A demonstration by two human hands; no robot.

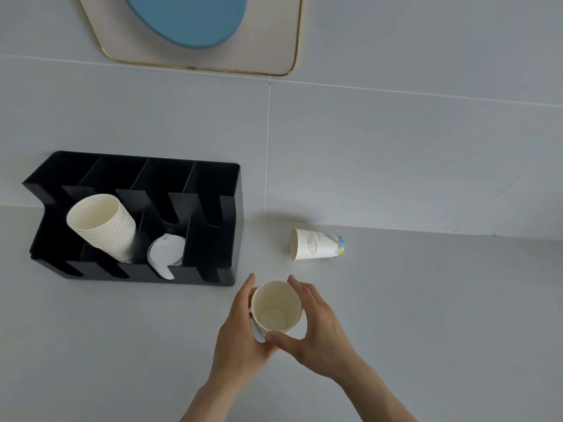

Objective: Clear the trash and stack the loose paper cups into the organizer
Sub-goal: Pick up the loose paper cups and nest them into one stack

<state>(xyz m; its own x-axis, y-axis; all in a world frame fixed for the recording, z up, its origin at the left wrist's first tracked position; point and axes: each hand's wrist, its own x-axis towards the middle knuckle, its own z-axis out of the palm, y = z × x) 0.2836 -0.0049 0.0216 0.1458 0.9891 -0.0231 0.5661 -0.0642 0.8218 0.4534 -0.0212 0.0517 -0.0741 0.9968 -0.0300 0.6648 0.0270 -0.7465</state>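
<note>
Both hands are wrapped around one cup (276, 306), mouth up toward the camera, just off the organizer's (237, 208) front right corner. The left hand (240, 336) cradles it from the left with fingers curled along the wall and thumb near the bottom; the right hand (316, 333) pinches it from the other side, fingers over the far rim, thumb at the near side. Can't tell if the cup's base is touching the surface (91, 345) or lifted a bit. The inside looks empty.

The organizer is black, sitting toward the back left of the surface against the wall (396, 147), split into several slots. A stack (102, 226) of nested cups leans in the second slot from the left, mouths tilted up and left. Next slot over has some white lids (166, 254) standing on edge.

One more loose cup (315, 243) lies on its side near the back edge, right of the organizer, mouth pointing left, with a line drawing on it and a blue-green band at the base.
</note>
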